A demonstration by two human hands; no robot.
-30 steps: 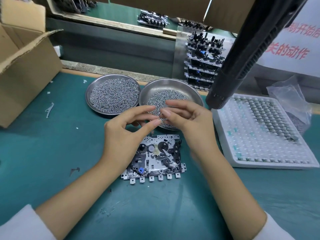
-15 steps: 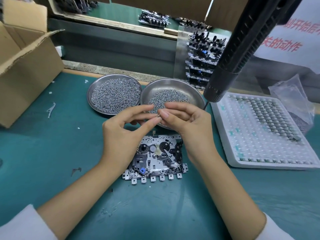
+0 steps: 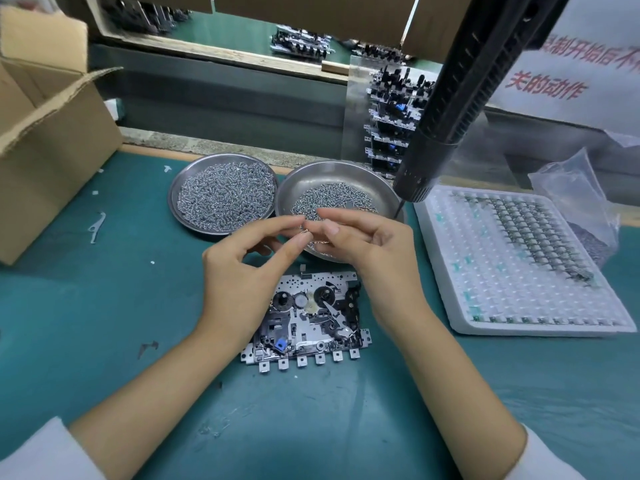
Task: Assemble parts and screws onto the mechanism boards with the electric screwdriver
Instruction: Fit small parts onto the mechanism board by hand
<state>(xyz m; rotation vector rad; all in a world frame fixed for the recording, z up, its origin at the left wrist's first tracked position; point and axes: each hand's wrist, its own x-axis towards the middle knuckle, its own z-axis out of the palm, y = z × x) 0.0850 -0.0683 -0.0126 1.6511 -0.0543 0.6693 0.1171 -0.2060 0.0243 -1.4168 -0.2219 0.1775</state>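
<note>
Fingertips of left hand (image 3: 239, 271) and right hand (image 3: 367, 247) are pinching one tiny part (image 3: 309, 233) together above mechanism board (image 3: 308, 320); part too small to identify. Board is lying flat, long axis left-right, tabs toward person, on green mat (image 3: 104, 306). Electric screwdriver (image 3: 446, 112) is hanging tilted, top cropped.

**Around the bench**

An open cardboard box (image 3: 52, 161) stands at the left edge of the teal mat (image 3: 104, 306) — flaps raised, inside hidden. A crumpled clear plastic bag (image 3: 578, 206) lies at the far right, just beside the white tray. Behind it hangs a white sign (image 3: 571, 71) with red Chinese characters. Small white scraps (image 3: 168, 168) dot the mat, and a thin grey sliver (image 3: 96, 226) lies near the box.
</note>
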